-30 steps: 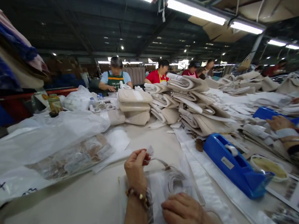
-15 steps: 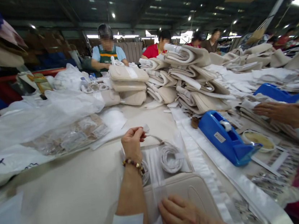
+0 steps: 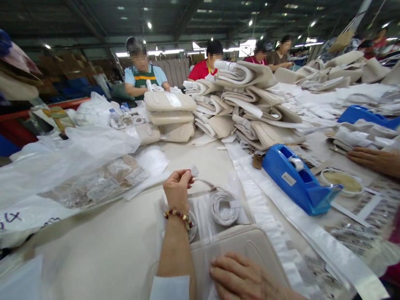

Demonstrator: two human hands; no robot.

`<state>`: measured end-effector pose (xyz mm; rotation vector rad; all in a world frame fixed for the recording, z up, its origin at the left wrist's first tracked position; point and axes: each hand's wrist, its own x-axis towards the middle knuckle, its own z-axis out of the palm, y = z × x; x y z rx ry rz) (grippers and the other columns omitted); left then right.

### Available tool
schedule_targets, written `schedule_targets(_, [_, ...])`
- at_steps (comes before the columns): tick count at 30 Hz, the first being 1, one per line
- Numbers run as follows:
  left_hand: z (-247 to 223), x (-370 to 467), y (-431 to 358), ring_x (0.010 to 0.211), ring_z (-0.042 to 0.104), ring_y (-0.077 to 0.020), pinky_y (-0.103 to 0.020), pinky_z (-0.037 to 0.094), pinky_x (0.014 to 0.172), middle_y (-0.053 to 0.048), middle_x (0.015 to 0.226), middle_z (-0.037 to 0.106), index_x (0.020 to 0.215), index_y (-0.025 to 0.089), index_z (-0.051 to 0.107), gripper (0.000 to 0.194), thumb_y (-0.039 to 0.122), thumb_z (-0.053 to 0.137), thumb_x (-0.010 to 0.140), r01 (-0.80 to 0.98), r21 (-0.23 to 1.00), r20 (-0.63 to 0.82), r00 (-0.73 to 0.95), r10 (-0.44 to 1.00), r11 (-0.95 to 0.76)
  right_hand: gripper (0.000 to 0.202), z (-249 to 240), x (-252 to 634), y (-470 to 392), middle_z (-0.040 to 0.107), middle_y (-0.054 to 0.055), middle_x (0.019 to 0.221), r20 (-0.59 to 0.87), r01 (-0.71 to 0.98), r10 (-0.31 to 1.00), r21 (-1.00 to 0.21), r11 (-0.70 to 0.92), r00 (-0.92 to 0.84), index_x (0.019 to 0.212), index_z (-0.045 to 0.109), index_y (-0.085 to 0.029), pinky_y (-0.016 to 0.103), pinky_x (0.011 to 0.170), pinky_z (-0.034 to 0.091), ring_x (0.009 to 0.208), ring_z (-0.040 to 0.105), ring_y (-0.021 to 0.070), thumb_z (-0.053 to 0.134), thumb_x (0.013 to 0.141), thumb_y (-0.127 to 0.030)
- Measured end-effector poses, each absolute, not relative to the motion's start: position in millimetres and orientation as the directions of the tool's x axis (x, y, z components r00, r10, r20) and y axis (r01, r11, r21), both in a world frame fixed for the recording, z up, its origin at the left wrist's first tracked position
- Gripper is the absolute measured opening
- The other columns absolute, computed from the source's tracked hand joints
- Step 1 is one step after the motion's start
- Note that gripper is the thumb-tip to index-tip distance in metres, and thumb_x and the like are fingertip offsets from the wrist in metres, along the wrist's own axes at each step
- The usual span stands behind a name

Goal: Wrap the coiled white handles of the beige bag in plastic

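Observation:
My left hand (image 3: 177,190) is raised a little over the table, its fingertips pinched on the end of a white strap (image 3: 195,171). That strap runs down to a coiled white roll (image 3: 223,208) lying inside a clear plastic bag (image 3: 202,213). My right hand (image 3: 248,287) lies flat, fingers spread, pressing on a beige padded case (image 3: 251,251) wrapped in the same clear plastic, at the table's near edge. A beaded bracelet sits on my left wrist.
A blue tape dispenser (image 3: 296,178) stands right of my hands, with long white strips (image 3: 266,212) beside it. Stacks of beige folded cases (image 3: 248,102) fill the middle. Plastic bags (image 3: 60,172) lie left. A co-worker's hands (image 3: 387,161) work at the right; several people sit across the table.
The view has tilted down and the beige case under my right hand has come into sight. My left hand still pinches the strap end. The co-worker's hand at right has shifted.

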<state>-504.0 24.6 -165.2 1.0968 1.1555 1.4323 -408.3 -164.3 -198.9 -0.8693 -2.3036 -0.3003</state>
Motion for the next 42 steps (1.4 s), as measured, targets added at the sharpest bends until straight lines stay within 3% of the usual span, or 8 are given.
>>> schedule_targets(4, [-170.0,-502.8,24.4,0.049,0.055,-0.0111,-0.021,0.038,0.046,0.002,0.051,0.059,0.066,0.014,0.063,0.019,0.033,0.062,0.061,-0.058,0.991,0.114,-0.112,0.987,-0.121,0.030,-194.8,-398.4,-168.7,0.069,0.008,0.101,0.660,0.652,0.507,-0.035,0.758,-0.555,0.090,0.061,-0.010,0.030,0.090,0.047,0.102,0.059,0.0178,0.031,0.092,-0.012])
schedule_targets(8, [-172.8,-501.1,23.2,0.053,0.054,-0.0101,-0.023,0.042,0.053,0.005,0.054,0.058,0.068,0.014,0.061,0.008,0.021,0.065,0.070,0.061,0.986,0.157,-0.048,0.986,-0.154,0.026,-186.5,-393.1,-169.5,0.066,0.011,0.110,0.624,0.632,0.513,-0.038,0.774,-0.590,0.097,0.059,-0.008,0.033,0.098,0.043,0.113,0.054,0.0191,0.033,0.092,-0.013])
schedule_targets(18, [-182.5,-501.7,28.1,0.056,0.056,-0.0100,-0.027,0.048,0.060,0.004,0.061,0.058,0.074,0.013,0.059,0.016,0.027,0.061,0.081,0.158,0.972,0.172,0.017,0.985,-0.172,0.021,-203.6,-399.5,-166.0,0.061,0.009,0.117,0.427,0.599,0.573,-0.089,0.796,-0.699,0.098,0.056,-0.012,0.036,0.106,0.034,0.119,0.046,0.0190,0.037,0.091,-0.014])
schedule_targets(25, [-168.6,-506.0,12.0,0.057,0.057,-0.0117,-0.026,0.046,0.056,0.002,0.061,0.060,0.076,0.015,0.061,0.012,0.024,0.056,0.080,0.263,0.907,0.285,0.190,0.939,-0.329,0.017,-210.7,-396.4,-161.5,0.061,0.009,0.116,0.458,0.557,0.538,-0.107,0.823,-0.707,0.093,0.056,-0.012,0.033,0.105,0.035,0.117,0.048,0.0179,0.040,0.087,-0.013])
schedule_targets(32, [-174.1,-567.3,-92.1,0.089,0.062,-0.0207,-0.037,0.051,0.084,-0.007,0.087,0.070,0.084,0.021,0.069,0.026,0.014,0.044,0.077,0.338,0.628,0.400,0.632,0.664,-0.701,0.017,-207.9,-396.5,-164.1,0.062,0.009,0.109,0.455,0.523,0.530,-0.155,0.838,-0.715,0.091,0.056,-0.012,0.032,0.104,0.036,0.111,0.050,0.0163,0.040,0.085,-0.013])
schedule_targets(37, [-193.4,-590.9,-126.6,0.119,0.049,-0.0248,-0.043,0.047,0.097,-0.016,0.126,0.055,0.121,0.007,0.050,0.047,0.002,0.034,0.077,0.451,-0.016,0.386,0.826,0.411,-0.892,0.014,-203.7,-398.4,-157.7,0.064,0.009,0.097,0.398,0.517,0.541,-0.177,0.838,-0.741,0.085,0.056,-0.013,0.034,0.102,0.038,0.105,0.053,0.0160,0.044,0.080,-0.011])
schedule_targets(39, [-193.6,-590.1,-130.9,0.120,0.048,-0.0271,-0.042,0.049,0.095,-0.019,0.127,0.052,0.120,0.004,0.049,0.043,0.008,0.038,0.080,0.467,-0.107,0.324,0.851,0.413,-0.878,0.015,-201.5,-396.9,-159.9,0.064,0.010,0.100,0.390,0.501,0.546,-0.220,0.837,-0.741,0.086,0.057,-0.013,0.034,0.103,0.037,0.108,0.052,0.0165,0.044,0.079,-0.009])
schedule_targets(42, [-193.4,-587.4,-135.6,0.121,0.045,-0.0298,-0.043,0.049,0.095,-0.022,0.129,0.049,0.120,0.003,0.049,0.040,0.016,0.042,0.083,0.480,-0.129,0.288,0.856,0.430,-0.868,0.026,-193.6,-387.7,-184.0,0.065,0.011,0.102,0.423,0.490,0.578,-0.307,0.816,-0.697,0.099,0.057,-0.011,0.031,0.102,0.039,0.106,0.055,0.0156,0.041,0.078,-0.009])
